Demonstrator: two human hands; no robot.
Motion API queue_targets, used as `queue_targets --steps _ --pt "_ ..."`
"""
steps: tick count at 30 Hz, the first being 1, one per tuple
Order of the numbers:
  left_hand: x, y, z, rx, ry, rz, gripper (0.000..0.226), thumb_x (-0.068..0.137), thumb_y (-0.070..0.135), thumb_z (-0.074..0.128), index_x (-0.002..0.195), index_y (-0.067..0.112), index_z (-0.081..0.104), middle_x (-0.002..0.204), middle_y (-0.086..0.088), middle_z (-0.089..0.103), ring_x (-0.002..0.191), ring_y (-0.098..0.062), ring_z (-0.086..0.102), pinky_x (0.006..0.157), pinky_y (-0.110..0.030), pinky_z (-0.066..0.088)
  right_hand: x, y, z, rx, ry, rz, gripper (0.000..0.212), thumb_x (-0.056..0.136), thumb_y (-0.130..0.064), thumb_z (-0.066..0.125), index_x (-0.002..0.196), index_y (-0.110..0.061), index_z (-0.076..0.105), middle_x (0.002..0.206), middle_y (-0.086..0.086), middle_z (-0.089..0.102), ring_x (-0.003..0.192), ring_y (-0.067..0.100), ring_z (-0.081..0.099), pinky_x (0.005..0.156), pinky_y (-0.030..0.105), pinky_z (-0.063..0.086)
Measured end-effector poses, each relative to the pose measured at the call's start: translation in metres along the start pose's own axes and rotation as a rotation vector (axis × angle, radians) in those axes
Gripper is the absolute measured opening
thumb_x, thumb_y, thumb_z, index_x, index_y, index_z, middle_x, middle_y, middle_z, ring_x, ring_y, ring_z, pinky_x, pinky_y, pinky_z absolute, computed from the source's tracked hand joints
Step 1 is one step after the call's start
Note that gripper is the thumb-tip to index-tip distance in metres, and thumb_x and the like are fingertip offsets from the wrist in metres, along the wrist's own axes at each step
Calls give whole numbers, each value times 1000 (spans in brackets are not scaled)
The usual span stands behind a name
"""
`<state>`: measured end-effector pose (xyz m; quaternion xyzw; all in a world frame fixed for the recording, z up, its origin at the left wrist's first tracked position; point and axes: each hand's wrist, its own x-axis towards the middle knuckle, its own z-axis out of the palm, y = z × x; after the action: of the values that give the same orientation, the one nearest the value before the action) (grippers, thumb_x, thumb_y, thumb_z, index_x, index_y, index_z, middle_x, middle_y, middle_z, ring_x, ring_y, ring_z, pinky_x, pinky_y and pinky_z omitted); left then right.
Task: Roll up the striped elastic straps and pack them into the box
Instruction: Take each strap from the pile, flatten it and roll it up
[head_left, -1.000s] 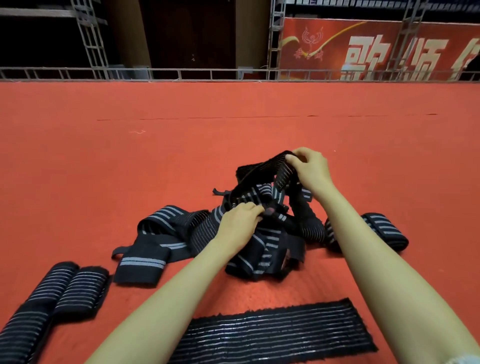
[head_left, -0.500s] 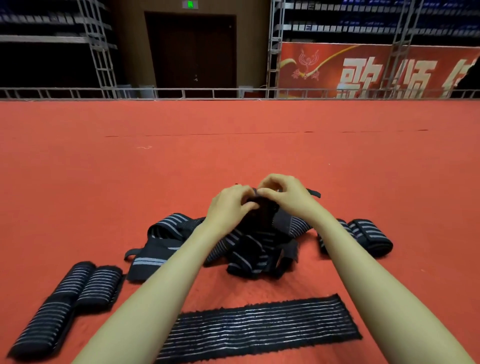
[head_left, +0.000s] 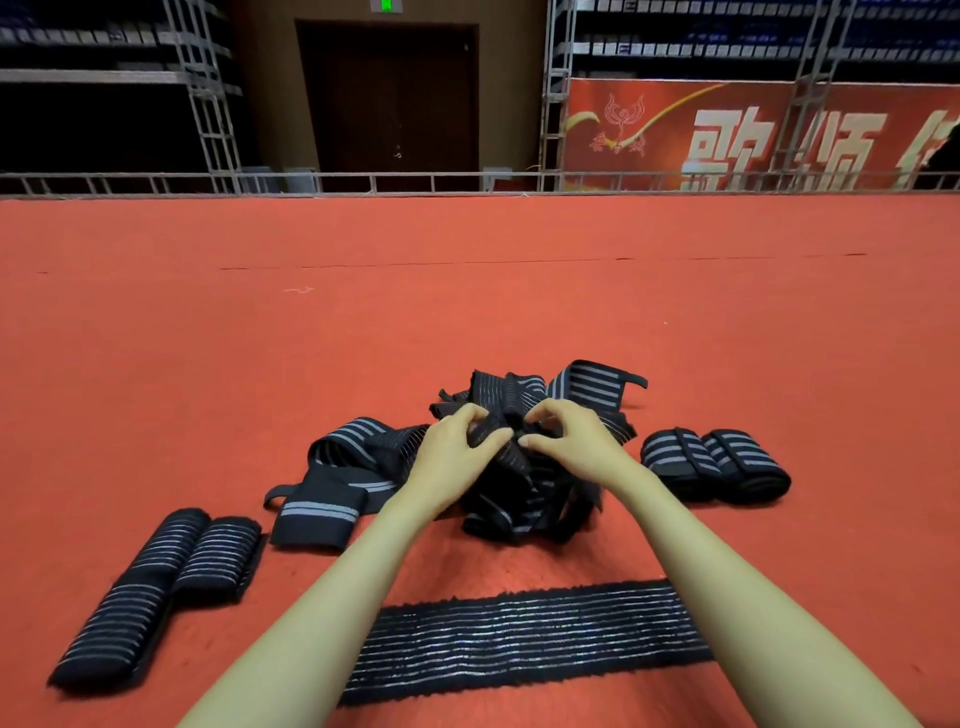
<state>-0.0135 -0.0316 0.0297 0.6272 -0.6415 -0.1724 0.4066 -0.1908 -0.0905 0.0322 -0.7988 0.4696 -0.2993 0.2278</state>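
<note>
A tangled heap of black elastic straps with grey stripes (head_left: 524, 499) lies on the red carpet in front of me. My left hand (head_left: 457, 452) and my right hand (head_left: 569, 441) meet on top of the heap, each pinching a fold of one strap (head_left: 506, 402) between thumb and fingers. A flat strap (head_left: 519, 634) lies stretched out near me, partly under my forearms. Rolled straps (head_left: 156, 587) lie at the near left, and two more rolls (head_left: 717, 462) sit to the right of the heap. No box is in view.
The red carpet (head_left: 467, 312) stretches far ahead to a metal railing (head_left: 363, 182). Behind it stand scaffold trusses, a dark door and a red banner (head_left: 753, 135) with white characters.
My right hand came down from holding a strap raised to meet my left hand on top of the heap. The camera tilted up, so the straps sit lower in the frame.
</note>
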Motion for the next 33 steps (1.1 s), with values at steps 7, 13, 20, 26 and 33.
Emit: queue_targets --steps 7,13,20,26,33 --pt "-4 -3 8 -16 32 43 31 89 31 62 114 15 68 106 1 66 108 -17 56 94 -28 38 -5 -2 2 16 -76 -24 54 85 -39 69 131 -22 48 119 -7 47 112 7 48 92 18 33" --pt "-9 -7 1 -41 37 95 22 89 23 63 105 9 68 102 2 63 100 -14 56 85 -21 36 -6 -10 4 -79 -164 -174 56 94 -36 57 142 -48 31 109 -10 45 102 5 49 92 19 38" --pt "-21 -17 -2 -118 72 3 9 91 23 58 90 17 65 85 8 66 82 -7 56 72 -16 37 -1 -13 -2 -153 -68 -254 11 89 -24 65 98 -19 67 85 -5 57 80 10 53 73 19 37" --pt "-23 -32 -12 -348 306 -236 20 95 23 51 87 5 55 77 -7 57 73 -20 50 67 -34 35 7 3 -13 -206 368 -31 13 88 -15 62 99 -10 66 101 8 66 99 25 59 85 35 40" --pt "-31 -63 -28 -459 288 -346 31 93 34 47 113 11 55 113 -7 63 106 -24 59 95 -49 47 -2 14 7 -416 88 108 46 86 -9 53 132 -11 53 137 14 40 131 32 28 108 45 30"
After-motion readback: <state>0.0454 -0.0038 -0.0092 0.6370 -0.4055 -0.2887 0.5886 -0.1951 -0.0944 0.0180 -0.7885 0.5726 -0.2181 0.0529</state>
